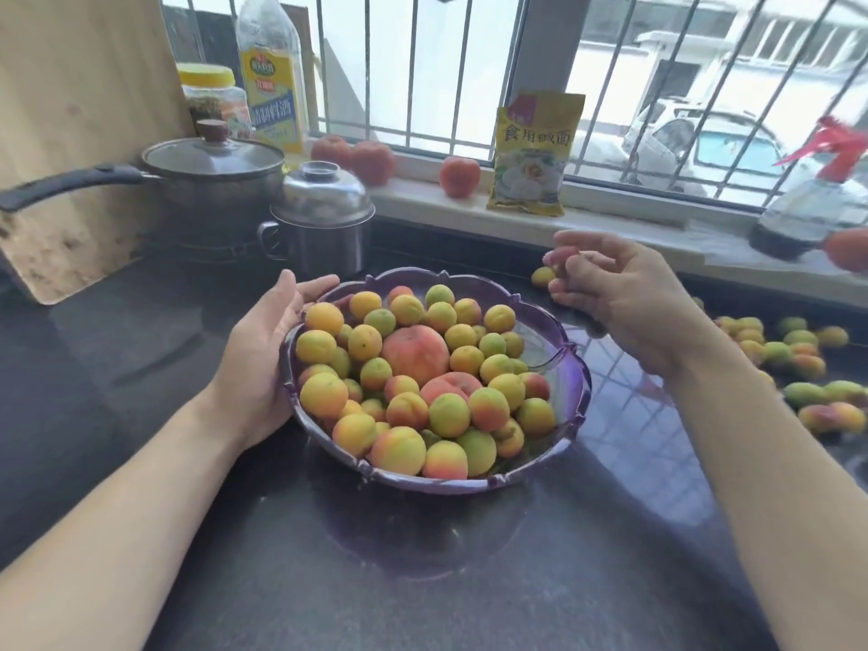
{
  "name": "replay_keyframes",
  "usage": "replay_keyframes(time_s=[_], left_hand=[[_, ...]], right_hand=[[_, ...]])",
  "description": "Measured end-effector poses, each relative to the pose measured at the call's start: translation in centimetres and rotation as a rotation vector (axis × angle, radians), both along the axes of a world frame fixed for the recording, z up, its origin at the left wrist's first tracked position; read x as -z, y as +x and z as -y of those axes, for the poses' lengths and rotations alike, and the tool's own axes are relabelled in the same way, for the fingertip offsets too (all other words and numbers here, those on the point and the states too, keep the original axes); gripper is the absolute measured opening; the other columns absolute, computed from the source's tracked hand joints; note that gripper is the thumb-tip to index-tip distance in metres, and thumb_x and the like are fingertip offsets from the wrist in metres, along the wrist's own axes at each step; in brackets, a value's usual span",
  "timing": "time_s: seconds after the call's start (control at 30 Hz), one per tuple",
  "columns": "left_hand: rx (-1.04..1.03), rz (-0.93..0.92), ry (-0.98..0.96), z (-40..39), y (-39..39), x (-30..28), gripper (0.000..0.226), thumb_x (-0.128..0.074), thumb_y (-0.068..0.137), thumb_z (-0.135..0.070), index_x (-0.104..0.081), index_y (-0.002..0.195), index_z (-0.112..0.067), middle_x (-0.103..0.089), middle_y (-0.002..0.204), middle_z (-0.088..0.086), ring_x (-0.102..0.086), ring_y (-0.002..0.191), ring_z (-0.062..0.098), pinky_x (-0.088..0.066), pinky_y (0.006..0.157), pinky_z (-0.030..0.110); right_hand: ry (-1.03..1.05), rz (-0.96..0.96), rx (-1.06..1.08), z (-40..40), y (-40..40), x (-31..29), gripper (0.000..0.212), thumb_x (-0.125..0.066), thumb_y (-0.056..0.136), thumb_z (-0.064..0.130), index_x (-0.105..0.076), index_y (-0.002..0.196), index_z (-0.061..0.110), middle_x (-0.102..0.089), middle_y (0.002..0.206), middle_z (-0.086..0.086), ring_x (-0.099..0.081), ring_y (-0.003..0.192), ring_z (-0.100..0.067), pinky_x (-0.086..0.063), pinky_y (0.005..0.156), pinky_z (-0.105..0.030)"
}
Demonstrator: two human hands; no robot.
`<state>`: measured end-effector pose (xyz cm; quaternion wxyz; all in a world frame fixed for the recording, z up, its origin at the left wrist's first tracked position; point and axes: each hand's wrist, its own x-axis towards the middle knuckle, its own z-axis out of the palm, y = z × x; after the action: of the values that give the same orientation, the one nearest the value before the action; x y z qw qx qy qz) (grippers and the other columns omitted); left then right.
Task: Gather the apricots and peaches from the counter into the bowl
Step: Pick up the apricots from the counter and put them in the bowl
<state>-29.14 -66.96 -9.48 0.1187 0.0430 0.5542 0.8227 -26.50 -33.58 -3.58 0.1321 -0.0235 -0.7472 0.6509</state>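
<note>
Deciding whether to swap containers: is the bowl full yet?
Nearly full. Apricots and two peaches heap the bowl to about rim height; only a patch by its right wall shows bare. More apricots lie on the counter.

Bowl (570, 364) left of loose apricots (798, 364)

Lidded saucepan (211, 173) left of the steel pot (324, 218), oil bottle (272, 82) behind, yellow packet (533, 155) and spray bottle (812, 204) to its right.

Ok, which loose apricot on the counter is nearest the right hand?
The lone yellow apricot beside the right hand's fingers, behind the bowl. The other loose apricots lie clustered far right.
</note>
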Motion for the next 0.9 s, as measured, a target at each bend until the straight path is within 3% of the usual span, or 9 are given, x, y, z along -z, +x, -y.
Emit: replay_keyframes(time_s=[0.13, 0.3, 0.43, 0.6, 0.73, 0.9], left_hand=[[0.009, -0.018, 0.009, 0.1, 0.3, 0.0, 0.064, -0.033, 0.107, -0.059, -0.054, 0.148, -0.014, -0.075, 0.133, 0.010, -0.075, 0.117, 0.029, -0.060, 0.090, 0.046], [0.008, -0.006, 0.041, 0.0, 0.1, 0.0, 0.061, -0.035, 0.107, -0.056, -0.056, 0.145, -0.013, -0.071, 0.137, 0.016, -0.073, 0.115, 0.031, -0.057, 0.098, 0.051], [0.016, 0.005, 0.044, 0.1, -0.1, -0.1, 0.061, -0.037, 0.107, -0.055, -0.055, 0.146, -0.012, -0.072, 0.135, 0.015, -0.073, 0.113, 0.031, -0.062, 0.095, 0.050], [0.011, 0.012, 0.036, 0.0, -0.2, -0.1, 0.062, -0.038, 0.107, -0.052, -0.052, 0.150, -0.008, -0.066, 0.143, 0.021, -0.067, 0.121, 0.037, -0.052, 0.108, 0.056], [0.016, 0.022, 0.053, -0.1, -0.2, -0.1, 0.063, -0.039, 0.107, -0.050, -0.051, 0.151, -0.007, -0.063, 0.145, 0.023, -0.066, 0.121, 0.038, -0.052, 0.109, 0.056], [0.009, 0.017, 0.054, -0.1, -0.2, -0.2, 0.059, -0.039, 0.109, -0.048, -0.053, 0.149, -0.007, -0.063, 0.145, 0.023, -0.067, 0.121, 0.037, -0.052, 0.109, 0.056]], right_hand=[[0.110, 0.047, -0.188, 1.8, 2.4, -1.9, 0.029, -0.058, 0.100, 0.010, -0.065, 0.127, 0.020, -0.075, 0.114, -0.005, -0.072, 0.097, -0.022, -0.058, 0.084, -0.030], [0.155, 0.088, -0.305, 3.4, 3.1, -2.3, 0.030, -0.058, 0.099, 0.002, -0.070, 0.123, 0.016, -0.073, 0.111, -0.007, -0.071, 0.096, -0.023, -0.058, 0.086, -0.032], [0.481, 0.103, -0.302, 5.5, 3.3, -2.6, 0.035, -0.071, 0.093, 0.013, -0.064, 0.125, 0.025, -0.074, 0.102, 0.005, -0.073, 0.092, -0.013, -0.060, 0.081, -0.027], [0.934, -0.074, -0.195, 10.3, 0.9, -1.4, 0.026, -0.076, 0.088, 0.029, -0.070, 0.113, 0.026, -0.066, 0.098, 0.016, -0.063, 0.089, -0.003, -0.058, 0.083, -0.031], [1.121, -0.112, -0.220, 12.1, -1.0, -1.4, 0.025, -0.074, 0.088, 0.029, -0.071, 0.111, 0.022, -0.065, 0.100, 0.008, -0.059, 0.089, -0.010, -0.055, 0.084, -0.035], [1.180, -0.101, -0.229, 13.0, -1.7, -0.9, 0.022, -0.072, 0.090, 0.033, -0.071, 0.112, 0.027, -0.056, 0.101, 0.006, -0.054, 0.093, -0.013, -0.050, 0.082, -0.032]])
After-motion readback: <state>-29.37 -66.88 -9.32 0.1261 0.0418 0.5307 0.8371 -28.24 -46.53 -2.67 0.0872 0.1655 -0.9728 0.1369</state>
